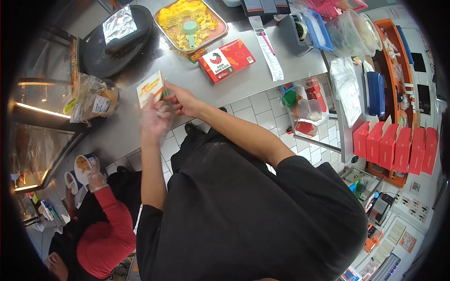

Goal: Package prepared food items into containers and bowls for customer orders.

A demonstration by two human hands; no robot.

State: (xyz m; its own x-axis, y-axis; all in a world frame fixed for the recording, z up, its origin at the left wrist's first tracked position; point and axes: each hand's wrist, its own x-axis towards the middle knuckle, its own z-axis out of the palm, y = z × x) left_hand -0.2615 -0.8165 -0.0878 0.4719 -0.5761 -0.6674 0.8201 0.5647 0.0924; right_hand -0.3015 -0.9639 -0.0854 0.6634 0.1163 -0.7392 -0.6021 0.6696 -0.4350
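A small white carton (150, 88) with yellow and orange print is held between my two hands above the steel counter (182, 75). My left hand (156, 117) is in a clear plastic glove and blurred, its fingers on the carton's lower front. From the right, my right hand (182, 100), which looks bare, has its fingertips at the carton's side edge. A green patch shows between the fingers there; I cannot tell what it is. To the right lies a closed red printed box (239, 56) with a white panel.
A metal tray (219, 33) holds yellow food and a green scoop (191, 30). Left of it sits a black stone mortar (95, 52) with foil on it. A receipt (270, 58) hangs over the counter's edge. At lower left, a co-worker's gloved hand (96, 177) holds a tub (83, 167).
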